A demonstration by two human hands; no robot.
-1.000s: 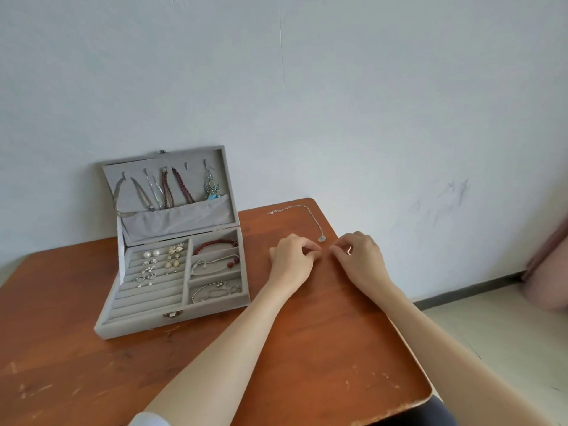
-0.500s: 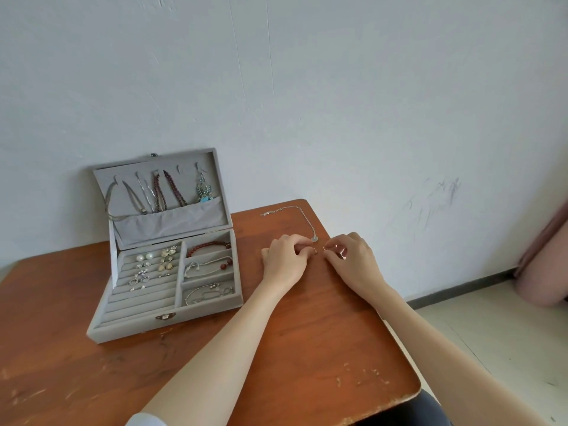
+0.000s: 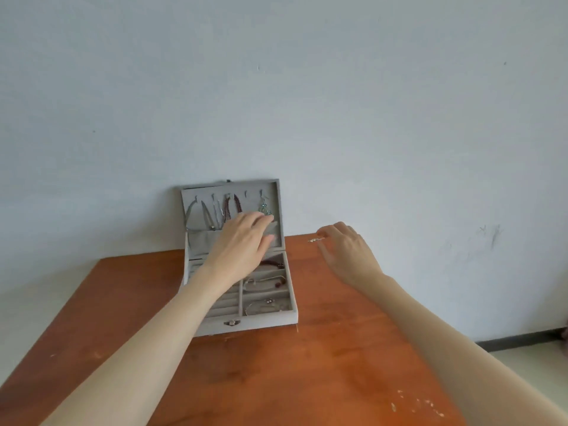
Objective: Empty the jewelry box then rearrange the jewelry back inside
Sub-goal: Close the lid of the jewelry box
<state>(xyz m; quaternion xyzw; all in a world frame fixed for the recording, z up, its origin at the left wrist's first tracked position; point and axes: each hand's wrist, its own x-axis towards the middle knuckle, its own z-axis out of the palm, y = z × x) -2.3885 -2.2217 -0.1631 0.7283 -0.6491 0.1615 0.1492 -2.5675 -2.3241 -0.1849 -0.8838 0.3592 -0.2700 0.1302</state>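
Our left hand (image 3: pixel 242 238) reaches into the open lid (image 3: pixel 273 192) at frame centre, fingers loosely spread and slightly curled, pinching nothing we can see. Their tips lie just below the turquoise earring (image 3: pixel 263 207), with the dark beaded strand (image 3: pixel 236 206) just up-left of them. Both hang vertically from the lid's small hooks, so this hand is clearly the nearer. Our right hand (image 3: pixel 347 250), right of centre, hovers with fingers loosely bent over a thin silver chain (image 3: pixel 316 240) lying on the table (image 3: pixel 322 364); whether it touches the chain we cannot tell. The jewelry box (image 3: pixel 215 327) is grey velvet, soft and matte, its lower trays holding wiry bracelets. The table is worn, reddish wood.
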